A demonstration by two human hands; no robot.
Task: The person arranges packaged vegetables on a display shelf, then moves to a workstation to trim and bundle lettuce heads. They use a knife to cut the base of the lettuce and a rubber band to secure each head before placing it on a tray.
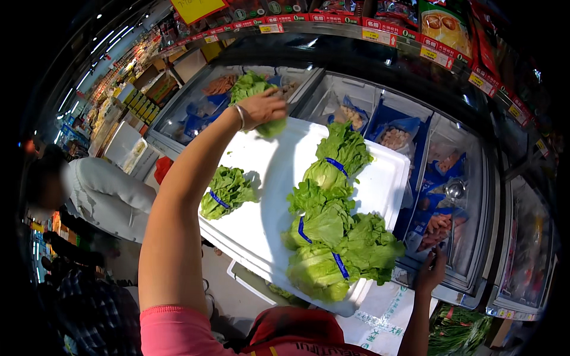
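My left hand, with a pale bangle at the wrist, grips a lettuce bundle at the far left corner of a white foam lid or tray. The hand hides the middle of that bundle. Nearer along the left edge lies a lettuce bundle bound with blue tape. Three more taped bundles form a row down the right side: a far one, a middle one and a near one. My right hand is by the freezer's front rim, right of the near bundle; whether it holds anything is unclear.
The tray rests across a chest freezer with bagged frozen food and a metal ladle. A shelf of packets overhangs the back. A taped white box and green stalks are low right. A person bends at left.
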